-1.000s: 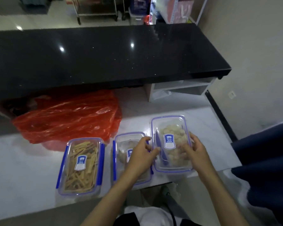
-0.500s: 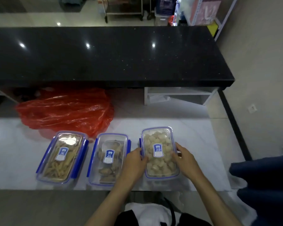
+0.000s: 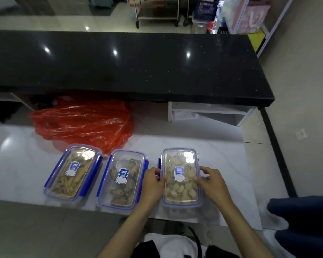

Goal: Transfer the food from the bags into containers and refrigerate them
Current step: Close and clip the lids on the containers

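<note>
Gripping container (image 3: 181, 177) — long axis front-to-back — both hands.

Three lidded containers in a row on my counter (image 3: 222, 151).
Right container (image 3: 181, 176) sits between my left hand (image 3: 153, 185) and right hand (image 3: 213, 183); plastic bag (image 3: 82, 121) lies behind the left container (image 3: 73, 172), middle container (image 3: 123, 179) between.

place: home kitchen | cues: black stone counter (image 3: 131, 67); white worktop (image 3: 203, 146); lidded food containers (image 3: 123, 179); storage shelving (image 3: 250, 15)
</note>
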